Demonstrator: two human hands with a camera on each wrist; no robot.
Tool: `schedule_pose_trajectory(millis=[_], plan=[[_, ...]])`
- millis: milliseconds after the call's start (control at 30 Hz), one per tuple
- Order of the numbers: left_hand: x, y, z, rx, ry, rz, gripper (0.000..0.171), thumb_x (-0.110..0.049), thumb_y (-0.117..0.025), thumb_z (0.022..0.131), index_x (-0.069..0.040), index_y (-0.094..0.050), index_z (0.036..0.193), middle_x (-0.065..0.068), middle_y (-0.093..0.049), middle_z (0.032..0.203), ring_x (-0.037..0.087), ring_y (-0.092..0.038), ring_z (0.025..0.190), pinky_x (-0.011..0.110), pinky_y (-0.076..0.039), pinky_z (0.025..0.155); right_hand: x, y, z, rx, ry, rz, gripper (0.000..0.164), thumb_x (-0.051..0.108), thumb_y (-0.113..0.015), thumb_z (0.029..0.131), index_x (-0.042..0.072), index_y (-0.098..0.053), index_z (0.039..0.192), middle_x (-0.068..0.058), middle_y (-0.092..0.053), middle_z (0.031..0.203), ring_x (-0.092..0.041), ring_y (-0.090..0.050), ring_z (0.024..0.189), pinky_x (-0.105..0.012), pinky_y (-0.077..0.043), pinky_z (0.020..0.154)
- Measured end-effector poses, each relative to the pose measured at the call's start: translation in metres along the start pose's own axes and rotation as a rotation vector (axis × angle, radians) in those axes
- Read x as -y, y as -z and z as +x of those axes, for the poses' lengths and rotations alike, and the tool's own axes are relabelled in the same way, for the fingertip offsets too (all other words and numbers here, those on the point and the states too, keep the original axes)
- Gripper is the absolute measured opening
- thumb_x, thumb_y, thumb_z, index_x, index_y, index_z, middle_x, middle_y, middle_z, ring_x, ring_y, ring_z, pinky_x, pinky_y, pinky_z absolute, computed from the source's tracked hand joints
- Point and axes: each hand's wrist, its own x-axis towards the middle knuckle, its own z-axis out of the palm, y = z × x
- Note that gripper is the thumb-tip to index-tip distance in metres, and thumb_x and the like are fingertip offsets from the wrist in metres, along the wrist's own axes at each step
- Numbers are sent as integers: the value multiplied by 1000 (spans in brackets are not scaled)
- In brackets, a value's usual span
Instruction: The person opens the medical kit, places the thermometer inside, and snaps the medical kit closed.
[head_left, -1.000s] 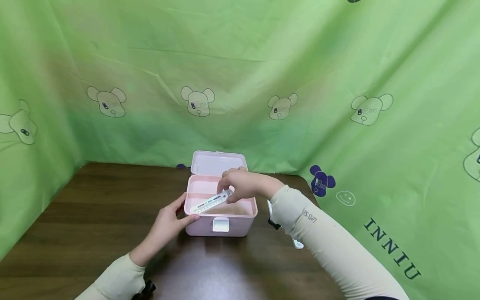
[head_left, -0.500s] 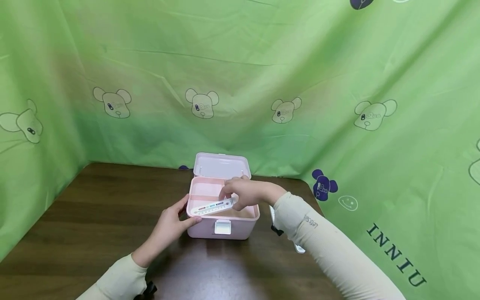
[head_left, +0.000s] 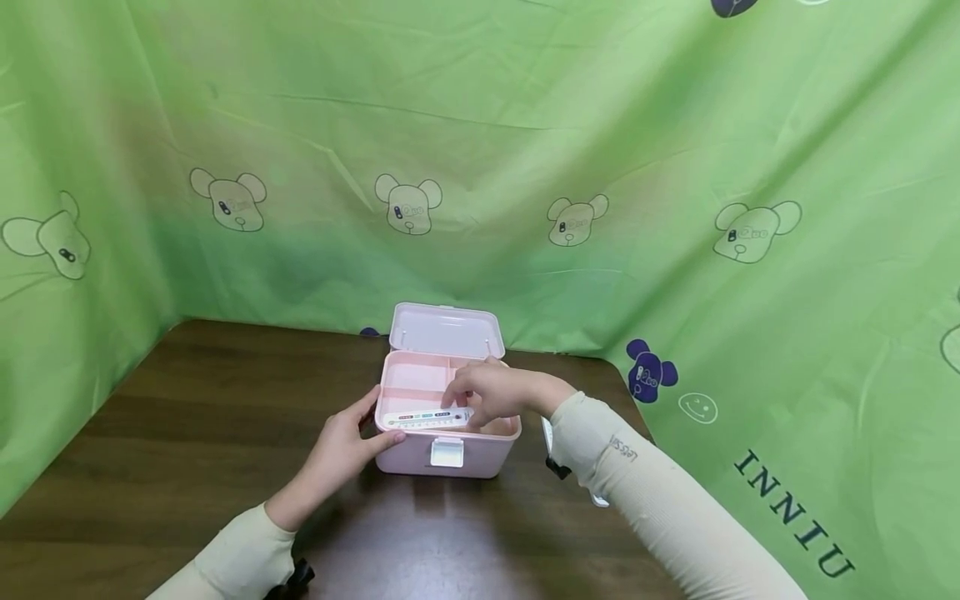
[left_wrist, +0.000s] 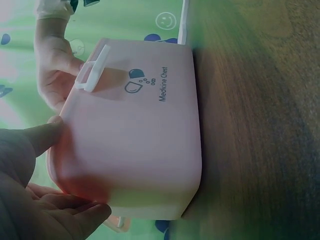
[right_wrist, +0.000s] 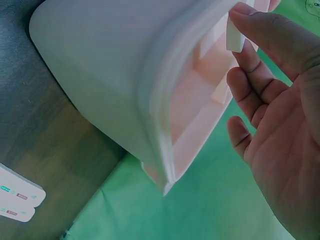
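Note:
A pink medicine chest (head_left: 480,460) stands on the table with its lid (head_left: 447,330) raised at the back. My left hand (head_left: 339,446) holds its front left corner, thumb on the front rim and fingers along the side. In the right wrist view, my right hand (right_wrist: 280,75) pinches the end of a white thermometer (right_wrist: 234,36) between thumb and finger. Seen from the head, that thermometer (head_left: 423,419) lies nearly level across the front of the chest's opening, its printed scale facing up. The right hand (head_left: 504,393) is over the right half of the opening.
Pink dividers part the chest's inside. A white latch (head_left: 447,452) hangs on the front. White printed strips (right_wrist: 17,195) lie on the dark wooden table (head_left: 247,417) to the right, partly behind the right sleeve in the head view. Green curtain (head_left: 480,125) surrounds the table's back and sides.
The thermometer has turned from slanting to nearly level and come down along the front of the chest, with the right hand lowering slightly. The left hand keeps its hold on the corner.

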Motion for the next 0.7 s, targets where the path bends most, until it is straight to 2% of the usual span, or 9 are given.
schedule_pose_trajectory(millis=[267,467,600,700], plan=[[-2,1,1,-13,-12,-2,89,-28,-86,85,3,-40,154,21,-49,152,33,-55,135,46,-50,108,-3,-5,-1,-13,15,-4,42,13,-84,78,23,-73,118,14,-62,93,-9,-56,93,-38,-36,97],[0,-1,1,-6,-18,-15,89,-27,-86,85,2,-40,155,20,-50,152,32,-54,136,45,-49,109,-4,-12,-1,-60,27,-24,38,11,-83,76,22,-76,112,10,-65,89,-12,-58,92,-39,-33,97],[1,-2,0,-11,-19,-19,88,-28,-86,85,2,-41,154,19,-51,152,32,-55,135,45,-49,109,0,-14,-2,-77,39,-65,33,11,-81,79,23,-77,109,8,-67,87,-9,-55,89,-39,-32,95],[1,-2,0,-17,-19,-15,88,-28,-87,84,1,-42,154,19,-52,151,32,-55,135,45,-49,109,2,-14,-3,-76,39,-96,29,14,-80,82,24,-79,109,13,-68,86,-5,-52,88,-37,-31,94]])
